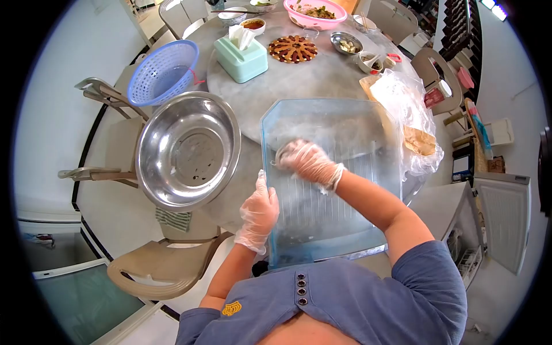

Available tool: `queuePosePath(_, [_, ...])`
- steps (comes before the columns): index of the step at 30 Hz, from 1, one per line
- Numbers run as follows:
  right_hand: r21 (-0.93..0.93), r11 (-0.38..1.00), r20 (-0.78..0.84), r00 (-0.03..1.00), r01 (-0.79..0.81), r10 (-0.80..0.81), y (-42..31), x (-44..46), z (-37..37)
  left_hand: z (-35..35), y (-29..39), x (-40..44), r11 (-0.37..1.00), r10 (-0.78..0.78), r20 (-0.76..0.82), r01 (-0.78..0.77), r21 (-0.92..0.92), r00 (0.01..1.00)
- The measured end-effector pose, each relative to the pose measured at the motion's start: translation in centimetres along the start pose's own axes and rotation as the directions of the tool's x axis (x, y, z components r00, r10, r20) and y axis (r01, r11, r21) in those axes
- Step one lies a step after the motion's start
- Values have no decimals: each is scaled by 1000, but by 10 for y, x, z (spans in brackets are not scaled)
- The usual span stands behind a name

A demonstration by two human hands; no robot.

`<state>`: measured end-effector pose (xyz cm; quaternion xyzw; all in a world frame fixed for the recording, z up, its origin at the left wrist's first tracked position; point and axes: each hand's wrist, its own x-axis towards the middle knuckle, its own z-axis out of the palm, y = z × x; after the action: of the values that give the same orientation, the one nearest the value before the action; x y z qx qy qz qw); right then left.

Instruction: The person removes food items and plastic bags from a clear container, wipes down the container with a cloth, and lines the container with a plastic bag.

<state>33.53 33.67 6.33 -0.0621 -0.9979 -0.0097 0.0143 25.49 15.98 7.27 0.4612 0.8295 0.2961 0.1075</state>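
A clear bluish plastic fridge drawer [328, 244] with a ribbed bottom lies in front of me at the table's edge. My left hand [259, 211], in a thin clear glove, grips the drawer's left wall, its thumb pointing up along the side. Inside the drawer, my right hand [305, 161], gloved too, is closed and pressed down near the left wall. Its fingers are curled and slightly blurred; what they hold, if anything, I cannot make out. Left of the drawer is a wide steel basin [225, 123] with dark bits at its bottom.
A blue plastic basket [164, 72] and a green tissue box [241, 59] stand beyond the basin. Farther back are a patterned trivet [292, 49], a pink food bowl [315, 22] and a metal bowl [347, 43]. Plastic bags [402, 103] lie at the right. A chair [167, 267] stands lower left.
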Motion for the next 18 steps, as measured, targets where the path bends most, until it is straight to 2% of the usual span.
queuePosePath(1, [-222,973,-102,994,-65,43,20,-4,10,-1,2,0,1000,-13,12,13,8,1000])
queuePosePath(2, [-175,940,-105,955,-294,279,42,-12,24,0,2,0,1000,-15,10,15,3,1000])
queuePosePath(3, [-377,820,-89,898,-431,431,46,-15,1,-1,2,0,1000,-20,15,20,13,1000])
queuePosePath(4, [-183,831,-172,850,-525,499,70,-28,6,-1,1,1,999,-25,23,25,25,999])
queuePosePath(5, [-25,877,-244,854,-479,460,85,-43,11,-1,-1,0,999,-26,23,25,26,999])
queuePosePath(7, [84,791,-233,760,-606,607,74,-60,8,2,-1,0,1000,-27,-9,27,-7,1000])
queuePosePath(8, [142,727,-147,712,-672,686,65,-64,6,1,1,1,1000,-26,-7,25,-12,1000])
queuePosePath(9, [193,653,-53,657,-733,752,55,-67,6,-5,6,2,994,-95,63,97,-39,993])
queuePosePath(10, [230,681,-9,698,-695,716,53,-75,18,-9,9,3,984,-160,134,169,-59,978])
queuePosePath(11, [231,679,-9,696,-697,718,53,-81,20,-8,8,2,984,-157,136,166,-58,978])
queuePosePath(13, [407,764,243,865,-501,438,51,-87,7,-5,6,2,989,-111,77,117,-87,991])
queuePosePath(14, [448,658,222,788,-606,574,53,-91,-4,-2,3,1,989,-107,79,114,-89,991])
queuePosePath(15, [403,605,227,715,-687,661,57,-90,-26,1,0,1,995,-56,41,59,-76,998])
queuePosePath(16, [317,614,117,672,-723,731,73,-88,-22,2,-3,1,998,-4,3,4,-59,1000])
queuePosePath(18, [149,579,-66,576,-801,815,92,-87,-14,2,-3,1,999,-9,11,9,-37,1000])
